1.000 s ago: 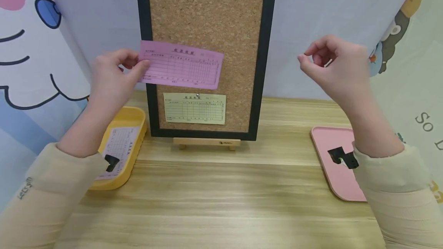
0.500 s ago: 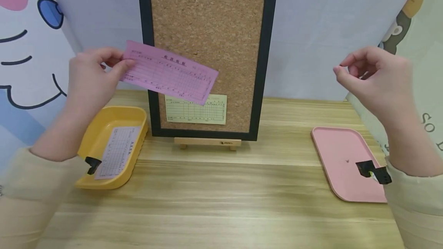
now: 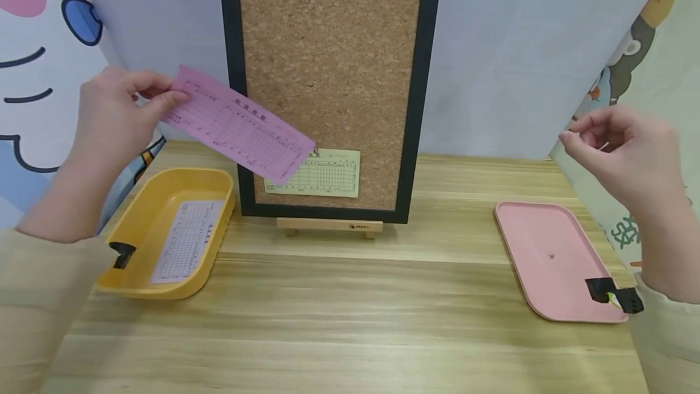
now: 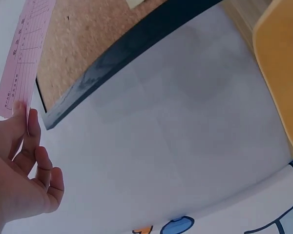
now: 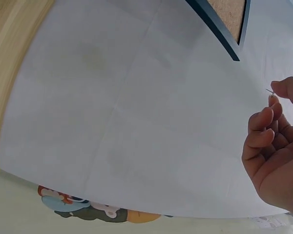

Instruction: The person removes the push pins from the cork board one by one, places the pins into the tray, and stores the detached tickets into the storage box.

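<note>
My left hand (image 3: 117,111) pinches the left end of a pink receipt slip (image 3: 237,125), held tilted in the air in front of the cork board's (image 3: 330,53) left edge; the slip's edge (image 4: 19,73) also shows in the left wrist view. A pale yellow slip (image 3: 319,173) is on the lower part of the board. My right hand (image 3: 618,151) is raised at the right, above the pink tray (image 3: 552,260), thumb and forefinger pinching a small pin (image 5: 270,91).
The cork board stands in a black frame on a small wooden easel (image 3: 328,225) at the back of the wooden table (image 3: 350,321). A yellow tray (image 3: 164,236) at the left holds a white slip (image 3: 188,239). A tiny dark speck lies on the pink tray.
The left hand has carried the pink slip left and away from the board, tilting it down to the right. The right hand has moved right and lower, toward the pink tray.
</note>
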{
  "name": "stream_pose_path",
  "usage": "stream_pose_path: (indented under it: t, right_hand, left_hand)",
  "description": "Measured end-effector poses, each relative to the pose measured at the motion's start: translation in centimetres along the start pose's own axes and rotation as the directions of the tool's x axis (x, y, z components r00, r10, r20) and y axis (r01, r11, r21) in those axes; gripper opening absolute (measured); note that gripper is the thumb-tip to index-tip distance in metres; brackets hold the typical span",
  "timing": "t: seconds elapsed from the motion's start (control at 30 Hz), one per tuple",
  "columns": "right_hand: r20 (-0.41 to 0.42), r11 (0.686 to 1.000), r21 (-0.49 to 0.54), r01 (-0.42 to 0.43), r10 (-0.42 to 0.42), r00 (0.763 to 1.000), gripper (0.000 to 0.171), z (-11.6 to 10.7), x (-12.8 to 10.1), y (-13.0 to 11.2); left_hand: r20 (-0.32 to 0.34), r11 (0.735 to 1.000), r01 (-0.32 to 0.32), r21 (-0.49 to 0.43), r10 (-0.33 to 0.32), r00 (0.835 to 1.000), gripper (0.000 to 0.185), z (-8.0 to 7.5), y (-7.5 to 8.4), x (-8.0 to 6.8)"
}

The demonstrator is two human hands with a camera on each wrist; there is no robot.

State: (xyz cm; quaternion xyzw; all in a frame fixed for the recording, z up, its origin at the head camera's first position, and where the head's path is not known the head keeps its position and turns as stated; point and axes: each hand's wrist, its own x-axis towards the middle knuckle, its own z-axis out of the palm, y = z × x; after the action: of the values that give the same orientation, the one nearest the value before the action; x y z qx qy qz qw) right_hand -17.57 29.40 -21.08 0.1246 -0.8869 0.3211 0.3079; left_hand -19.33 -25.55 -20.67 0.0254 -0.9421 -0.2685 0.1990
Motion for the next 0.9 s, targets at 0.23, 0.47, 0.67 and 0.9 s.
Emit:
stream_pose_path:
  t: [0.23, 0.47, 0.67, 0.9]
  right_hand:
    - [0.026, 0.997, -0.077, -0.023, 0.025, 0.999, 0.008, 0.1, -1.4, 1.9]
    - [0.037, 0.991, -0.104, -0.088, 0.092, 0.995, 0.007, 0.3, -2.3, 3.7]
    - [0.079, 0.989, -0.084, -0.123, 0.130, 0.988, 0.011, 0.8, -3.2, 5.5]
    - [0.128, 0.985, -0.058, -0.160, 0.166, 0.978, 0.012, 1.4, -4.1, 7.6]
  left_hand:
    - [0.067, 0.999, 0.008, 0.044, -0.011, 0.998, 0.043, -0.3, -2.0, 0.9]
    - [0.113, 0.997, 0.002, 0.073, -0.010, 0.994, 0.043, -0.2, -3.9, 1.7]
    - [0.161, 0.994, 0.013, 0.108, -0.030, 0.987, 0.045, -0.1, -5.4, 2.3]
    - [0.217, 0.992, -0.021, 0.125, -0.007, 0.976, 0.045, -0.2, -6.9, 3.1]
